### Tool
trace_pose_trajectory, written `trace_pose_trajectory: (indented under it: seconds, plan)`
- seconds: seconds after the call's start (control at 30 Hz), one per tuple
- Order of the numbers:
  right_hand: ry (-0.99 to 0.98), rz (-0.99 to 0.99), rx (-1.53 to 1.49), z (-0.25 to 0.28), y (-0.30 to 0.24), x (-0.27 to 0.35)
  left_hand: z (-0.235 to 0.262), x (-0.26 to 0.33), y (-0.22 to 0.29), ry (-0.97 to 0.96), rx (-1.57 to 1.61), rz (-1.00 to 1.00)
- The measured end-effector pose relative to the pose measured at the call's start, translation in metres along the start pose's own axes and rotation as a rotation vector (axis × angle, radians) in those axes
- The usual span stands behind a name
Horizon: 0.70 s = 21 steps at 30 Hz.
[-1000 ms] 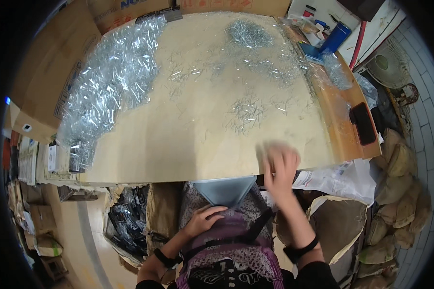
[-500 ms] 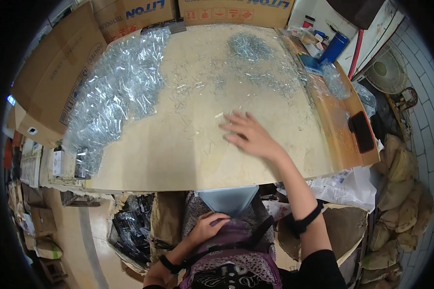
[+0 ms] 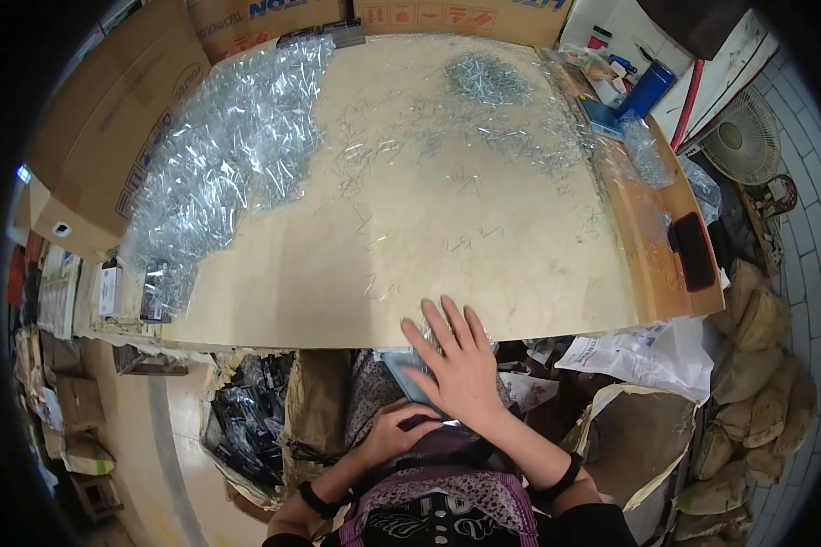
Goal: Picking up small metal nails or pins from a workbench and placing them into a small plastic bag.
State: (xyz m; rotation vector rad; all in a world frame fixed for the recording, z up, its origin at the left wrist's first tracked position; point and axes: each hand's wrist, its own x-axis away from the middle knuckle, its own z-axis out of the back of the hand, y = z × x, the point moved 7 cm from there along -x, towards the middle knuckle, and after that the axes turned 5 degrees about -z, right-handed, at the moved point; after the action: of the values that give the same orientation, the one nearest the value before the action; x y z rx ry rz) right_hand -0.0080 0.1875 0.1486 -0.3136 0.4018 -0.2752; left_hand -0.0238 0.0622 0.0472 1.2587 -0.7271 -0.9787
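Right hand [image 3: 461, 365]: the fingers [image 3: 445, 321] are spreading flat and apart, palm down, clamping on nothing. The fingertips are resting on the near edge of the table [image 3: 337, 292], and the palm is overhanging that edge, lying above a grey-blue tray [image 3: 401, 376] at lap level. Whether loose staples are sitting under the palm cannot be told.

Left hand [image 3: 401, 433]: the fingers are curling together against the tray's near rim, seemingly gripping it from below; the contact itself is partly hidden by the right hand.

Key relation: the tray is lying directly beneath the right palm and just under the table edge, its long side apparently running along that edge. The scattered metal staples [image 3: 383, 284] are lying beyond the right fingertips, farther up the table, with a dense pile [image 3: 485, 77] well apart at the far side. The right hand is the nearer one to the staples; the left is staying below table level.

Surroundings: a heap of clear plastic bags [image 3: 219, 155] is covering the table's left part. Cardboard boxes [image 3: 109, 128] are standing along the left and far sides. A blue bottle [image 3: 646, 89] and a black phone [image 3: 691, 251] are sitting on the right margin, and a fan [image 3: 739, 137] is standing beyond.
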Motion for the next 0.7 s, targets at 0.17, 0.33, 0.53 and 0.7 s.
trace_pose_trajectory:
  seconds: [0.17,0.33,0.53,0.7]
  plan:
    - [0.113,0.056,-0.197,0.016,0.015,0.009,-0.001,0.003,0.005,0.004,-0.022,-0.066]
    - [0.098,-0.095,-0.118,0.011,0.037,-0.036,0.001,-0.002,-0.013,0.019,-0.119,0.049]
    - [0.055,0.018,-0.009,-0.021,0.04,-0.109,0.005,-0.003,-0.012,0.043,-0.003,0.032]
    - [-0.056,0.249,-0.273,-0.023,0.014,-0.097,0.004,-0.005,-0.013,0.052,0.027,0.019]
